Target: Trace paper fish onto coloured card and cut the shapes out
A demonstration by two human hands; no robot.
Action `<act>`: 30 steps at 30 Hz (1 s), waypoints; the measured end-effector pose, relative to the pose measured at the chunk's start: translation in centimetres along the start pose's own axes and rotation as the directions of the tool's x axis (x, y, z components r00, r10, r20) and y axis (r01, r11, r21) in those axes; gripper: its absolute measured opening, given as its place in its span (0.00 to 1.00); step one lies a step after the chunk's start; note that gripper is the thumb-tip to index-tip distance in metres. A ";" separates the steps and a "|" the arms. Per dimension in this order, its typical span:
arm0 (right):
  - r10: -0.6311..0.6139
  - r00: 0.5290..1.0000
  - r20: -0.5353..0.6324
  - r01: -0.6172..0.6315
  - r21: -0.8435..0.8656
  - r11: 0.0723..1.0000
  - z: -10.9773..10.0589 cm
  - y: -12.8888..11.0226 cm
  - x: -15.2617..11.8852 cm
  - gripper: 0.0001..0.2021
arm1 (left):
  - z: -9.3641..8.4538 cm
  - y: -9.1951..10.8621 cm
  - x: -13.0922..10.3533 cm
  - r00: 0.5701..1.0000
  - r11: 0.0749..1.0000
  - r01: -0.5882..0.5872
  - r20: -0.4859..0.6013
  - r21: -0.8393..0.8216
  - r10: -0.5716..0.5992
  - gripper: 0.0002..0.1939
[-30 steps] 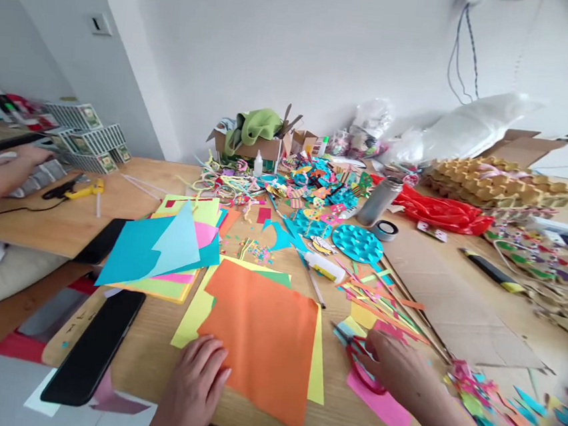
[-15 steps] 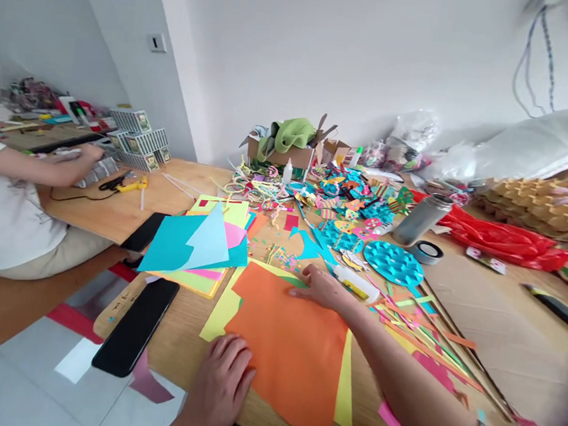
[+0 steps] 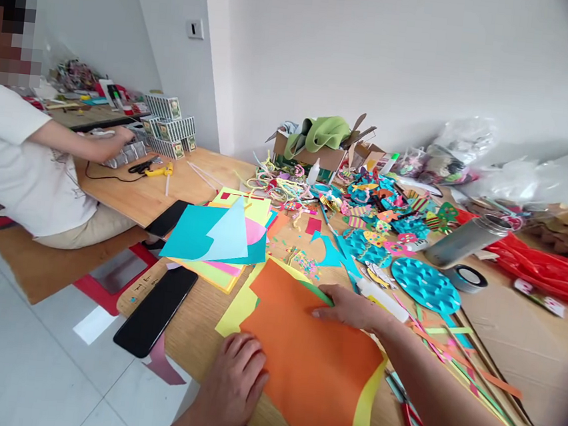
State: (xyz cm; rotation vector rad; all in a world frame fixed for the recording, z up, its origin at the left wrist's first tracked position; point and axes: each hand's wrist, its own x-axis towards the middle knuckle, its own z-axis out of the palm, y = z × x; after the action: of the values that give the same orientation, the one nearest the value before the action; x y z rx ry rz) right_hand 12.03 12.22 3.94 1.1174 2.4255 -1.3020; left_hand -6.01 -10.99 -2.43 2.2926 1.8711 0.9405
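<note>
A large orange paper sheet (image 3: 314, 370) with a jagged left edge lies over yellow paper (image 3: 363, 415); a sliver of green paper (image 3: 317, 292) shows at its far edge. My right hand (image 3: 352, 308) grips the orange sheet's far right edge, thumb on top; its other fingertips are partly hidden. That side of the sheet bends upward. My left hand (image 3: 234, 386) rests with lightly bent fingers on the sheet's near left edge and the table, holding nothing. Beside my right forearm lie red-handled scissors (image 3: 414, 423), partly covered.
Left of the sheets are a pile of coloured paper (image 3: 192, 231) and a black phone (image 3: 156, 311). Beyond my right hand are a white glue bottle (image 3: 383, 299), a blue bumpy disc (image 3: 425, 283), tape (image 3: 468, 279) and a metal flask (image 3: 467, 241). A person (image 3: 32, 162) sits at left.
The view has turned left, so things appear further right. The right side of the orange and yellow sheets has bent up at my right hand, and the scissors have come into sight.
</note>
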 end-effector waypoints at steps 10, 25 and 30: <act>-0.024 0.987 -0.162 -0.064 -0.514 0.855 3.2 -3.8 -3.0 0.11 | -0.4 0.3 0.3 0.999 1.000 -0.020 -0.027 0.021 0.021 0.09; -0.006 0.974 -0.226 -0.135 -0.605 0.784 5.3 -3.7 -3.6 0.11 | -0.2 0.2 0.2 1.000 0.999 -0.029 -0.006 0.035 0.029 0.09; 0.037 0.976 -0.216 -0.129 -0.427 0.895 4.1 -1.5 -2.3 0.17 | -0.3 0.3 0.3 0.999 0.999 -0.028 -0.020 0.021 0.028 0.09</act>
State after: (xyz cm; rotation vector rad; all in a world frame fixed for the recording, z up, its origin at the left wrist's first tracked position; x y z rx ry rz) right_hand 11.82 7.31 3.51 1.2479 2.5922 -0.5840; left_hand -5.87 -10.90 -1.91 2.3358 1.8704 0.9563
